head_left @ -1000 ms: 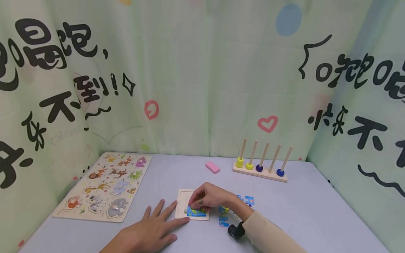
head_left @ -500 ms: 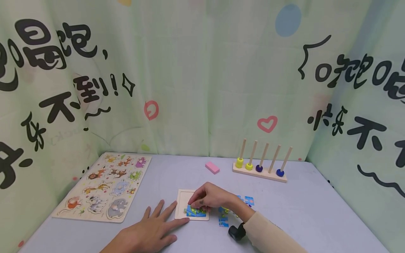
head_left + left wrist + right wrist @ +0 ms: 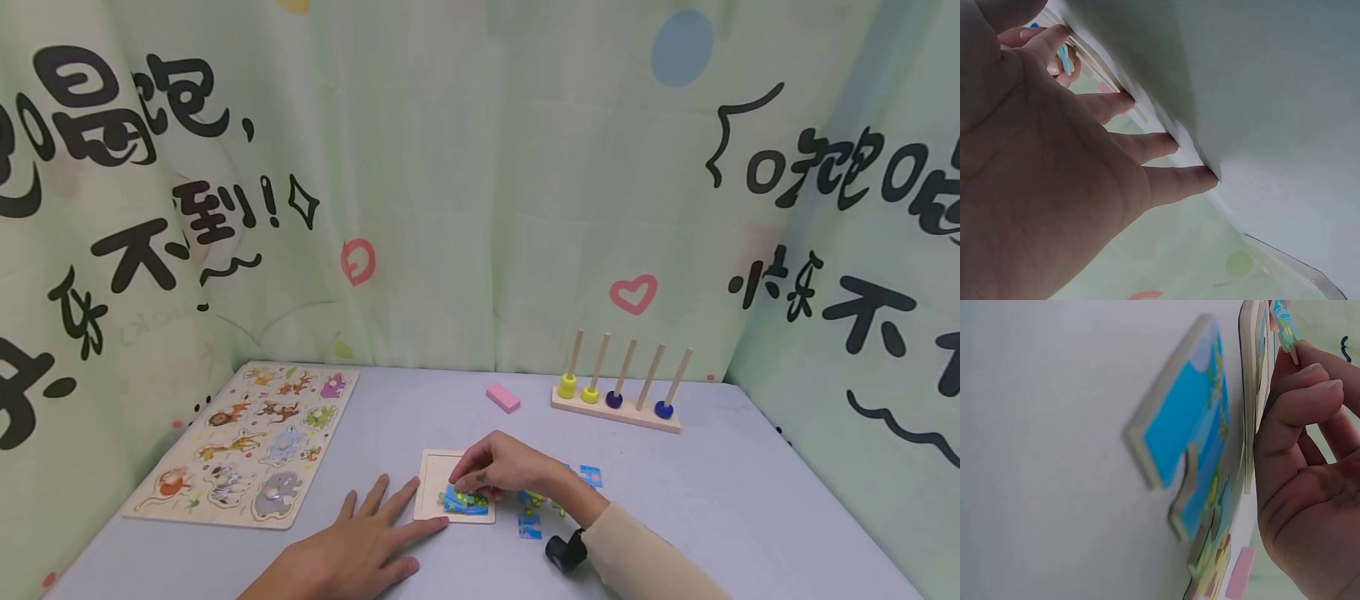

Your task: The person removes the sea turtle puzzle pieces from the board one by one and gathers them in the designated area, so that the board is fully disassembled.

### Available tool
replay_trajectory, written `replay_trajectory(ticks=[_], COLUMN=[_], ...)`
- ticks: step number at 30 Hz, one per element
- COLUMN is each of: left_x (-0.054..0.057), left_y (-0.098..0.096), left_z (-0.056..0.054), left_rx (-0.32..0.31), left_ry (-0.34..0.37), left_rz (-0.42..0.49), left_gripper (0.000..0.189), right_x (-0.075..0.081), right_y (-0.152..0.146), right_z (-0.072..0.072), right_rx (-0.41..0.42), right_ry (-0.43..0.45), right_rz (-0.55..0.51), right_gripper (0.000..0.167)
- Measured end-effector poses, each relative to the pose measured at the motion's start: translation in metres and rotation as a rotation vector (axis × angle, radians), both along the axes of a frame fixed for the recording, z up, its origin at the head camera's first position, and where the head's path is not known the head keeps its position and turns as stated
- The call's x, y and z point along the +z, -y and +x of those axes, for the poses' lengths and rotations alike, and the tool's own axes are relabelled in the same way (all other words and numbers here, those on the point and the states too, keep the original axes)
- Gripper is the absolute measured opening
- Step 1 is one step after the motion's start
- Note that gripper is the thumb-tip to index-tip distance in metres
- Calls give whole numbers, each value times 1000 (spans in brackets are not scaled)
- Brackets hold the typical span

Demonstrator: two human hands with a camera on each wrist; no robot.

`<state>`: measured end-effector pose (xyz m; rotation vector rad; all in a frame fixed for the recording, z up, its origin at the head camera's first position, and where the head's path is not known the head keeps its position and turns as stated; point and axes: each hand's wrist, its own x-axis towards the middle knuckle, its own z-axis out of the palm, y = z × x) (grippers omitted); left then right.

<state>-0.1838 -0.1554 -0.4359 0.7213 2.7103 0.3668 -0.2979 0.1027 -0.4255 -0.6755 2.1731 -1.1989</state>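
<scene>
My right hand (image 3: 506, 467) is over a small wooden puzzle tray (image 3: 433, 465), thumb and fingers pinching a blue and yellow jigsaw piece (image 3: 1285, 326). In the right wrist view that piece stands tilted above the tray. Blue pieces (image 3: 467, 508) show at the tray's lower side, partly hidden under my fingers. My left hand (image 3: 360, 542) lies spread left of the tray, with two of its fingertips right at the tray's edge. The left wrist view shows its other fingertips (image 3: 1207, 178) touching the tabletop. Several loose jigsaw pieces (image 3: 529, 527) lie right of the tray, partly behind my right forearm.
A large animal puzzle board (image 3: 247, 450) lies at the left of the white table. A pink block (image 3: 503, 397) sits behind the tray. At the back right stands a wooden peg rack (image 3: 617, 410) with yellow and dark blue beads. Printed curtains (image 3: 427, 183) enclose the table.
My right hand has shifted very slightly right over the tray, still pinching the jigsaw piece. The left hand stays in place.
</scene>
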Motion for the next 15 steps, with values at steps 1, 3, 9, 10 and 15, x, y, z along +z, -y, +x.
replay_trajectory(ticks=[1, 3, 9, 10, 15], left_x=[0, 0, 2, 2, 1], left_y=[0, -1, -1, -1, -1], left_z=[0, -1, -2, -1, -1], left_rx=[2, 6, 15, 14, 5], left_ry=[4, 14, 34, 33, 20], left_rz=[-2, -8, -18, -17, -4], left_gripper=[52, 53, 53, 53, 53], right_x=[0, 1, 2, 2, 2], right_y=[-1, -5, -17, -20, -35], right_z=[0, 1, 2, 2, 2], right_rx=[-1, -5, -23, -25, -37], right_ry=[-1, -2, -10, -13, -15], right_rz=[2, 8, 21, 23, 31], right_gripper=[12, 12, 12, 12, 13])
